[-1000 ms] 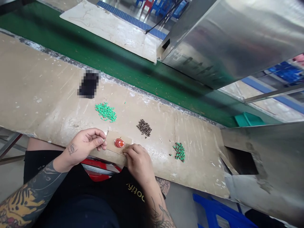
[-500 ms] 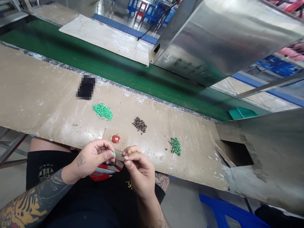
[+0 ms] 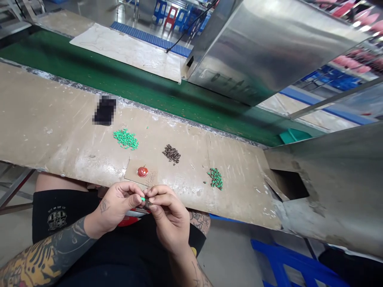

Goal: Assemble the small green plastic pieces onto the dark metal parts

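Observation:
Between thumb and forefinger, my left hand (image 3: pixel 121 203) pinches a small green piece (image 3: pixel 143 199). My right hand (image 3: pixel 169 213) pinches a tiny dark brown piece (image 3: pixel 150 204) right beside it; whether the two pieces touch I cannot tell. Both hands are close together over my lap at the table's near edge. Just beyond them a red blob (image 3: pixel 142 172) sits on a cardboard square (image 3: pixel 131 172), with tiny grains beside it. Farther back lie a pile of green pieces (image 3: pixel 126 139), a pile of dark brown pieces (image 3: pixel 171 154) and, to the right, a pile of green-and-brown pieces (image 3: pixel 216 178).
A green conveyor belt (image 3: pixel 134 85) runs behind the tabletop (image 3: pixel 68 131). A pixelated dark object (image 3: pixel 104 111) lies at the back left. A large metal housing (image 3: pixel 263 48) stands over the belt. At right are a teal tray (image 3: pixel 295 136) and a blue stool (image 3: pixel 284 259).
My hands have come together, bringing the green piece and the brown piece side by side. The whole view has shifted slightly.

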Available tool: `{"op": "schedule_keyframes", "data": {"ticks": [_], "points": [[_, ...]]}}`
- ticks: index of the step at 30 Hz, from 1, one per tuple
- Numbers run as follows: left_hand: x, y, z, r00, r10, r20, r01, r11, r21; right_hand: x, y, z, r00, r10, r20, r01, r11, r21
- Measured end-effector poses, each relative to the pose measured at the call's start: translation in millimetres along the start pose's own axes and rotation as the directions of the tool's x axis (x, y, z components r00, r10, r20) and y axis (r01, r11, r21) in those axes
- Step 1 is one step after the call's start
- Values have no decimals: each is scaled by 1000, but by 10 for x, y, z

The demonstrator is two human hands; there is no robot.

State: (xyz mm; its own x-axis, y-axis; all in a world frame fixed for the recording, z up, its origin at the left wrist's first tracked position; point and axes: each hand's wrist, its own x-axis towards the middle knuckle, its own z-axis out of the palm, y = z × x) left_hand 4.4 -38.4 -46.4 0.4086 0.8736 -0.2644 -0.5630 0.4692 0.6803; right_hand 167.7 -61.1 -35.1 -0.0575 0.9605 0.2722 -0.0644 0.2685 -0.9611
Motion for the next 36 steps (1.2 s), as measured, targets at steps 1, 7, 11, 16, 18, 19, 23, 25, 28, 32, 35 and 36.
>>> {"op": "schedule_keyframes", "data": {"ticks": [1,7,11,16,18,19,23,25,28,32,35,36], "points": [[-4,-18,11,1000,3,-4,-3,1000,-27,0,-1,5,1000,-4,-4,4,1000,4],[-3,-79,54,1000,-2,-24,0,994,-108,13,-4,18,1000,-24,-13,24,999,-25],[2,-86,59,999,11,-35,-14,994,-106,26,-10,23,999,-40,-8,39,997,-62],[-9,-88,61,999,10,-46,-14,994,-104,42,-10,20,999,-49,-6,48,993,-112],[-7,-90,61,999,5,-52,-10,995,-103,49,-7,16,998,-56,1,56,988,-142],[-5,-92,60,998,4,-55,-9,995,-102,53,-4,15,998,-60,5,60,986,-158],[0,-123,51,998,32,-61,-38,996,-86,68,5,22,996,-87,21,90,976,-198],[4,-144,48,997,63,-54,-68,994,-86,76,7,30,995,-99,24,102,974,-204],[16,-162,51,994,98,-44,-101,991,-92,89,3,36,994,-106,31,110,971,-210],[24,-146,51,989,143,-44,-144,989,-34,103,-11,37,992,-114,58,125,966,-226],[21,-120,41,979,200,-29,-198,979,55,103,-28,53,989,-131,66,144,958,-247],[22,-109,37,976,216,-21,-213,973,84,99,-35,62,988,-140,64,151,955,-255]]}}
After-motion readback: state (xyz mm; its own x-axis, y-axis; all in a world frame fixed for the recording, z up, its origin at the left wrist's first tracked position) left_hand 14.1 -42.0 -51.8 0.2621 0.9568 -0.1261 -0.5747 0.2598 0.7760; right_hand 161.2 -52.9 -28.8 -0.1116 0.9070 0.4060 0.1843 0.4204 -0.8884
